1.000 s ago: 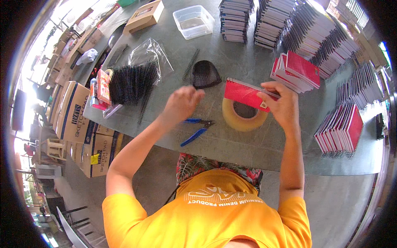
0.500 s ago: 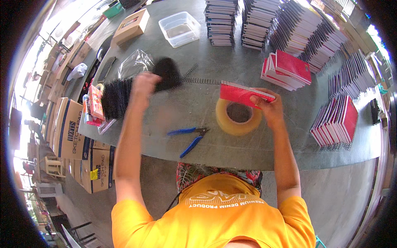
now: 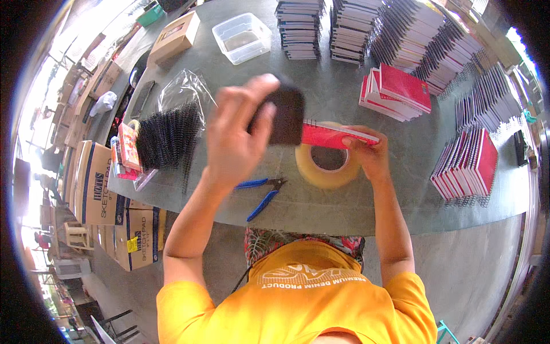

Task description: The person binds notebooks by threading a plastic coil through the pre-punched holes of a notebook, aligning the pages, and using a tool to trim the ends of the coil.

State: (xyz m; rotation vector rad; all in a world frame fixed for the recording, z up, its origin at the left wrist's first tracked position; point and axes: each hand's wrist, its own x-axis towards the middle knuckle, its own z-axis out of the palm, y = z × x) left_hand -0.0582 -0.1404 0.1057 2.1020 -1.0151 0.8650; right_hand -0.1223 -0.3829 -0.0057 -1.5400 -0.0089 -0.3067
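Note:
My left hand is closed around the left side of a black, rounded block, whose exact kind I cannot make out. The block's right edge overlaps the left end of a small red notebook; whether they touch is unclear. My right hand grips the notebook's right end, thumb on the cover. Part of a dark wire coil shows along the notebook's upper edge. Beneath the notebook lies a wide roll of clear tape. Blue-handled cutters rest nearer to me.
Black coils lie bunched at left beside clear plastic wrap and red-white packs. A clear bin and cardboard box stand behind. Notebook stacks and red notebooks line the far and right sides.
My left hand has swung right with the black block, up to the notebook's left end. The stretch of coil that stuck out left of the notebook no longer shows. My right hand stays nearly still.

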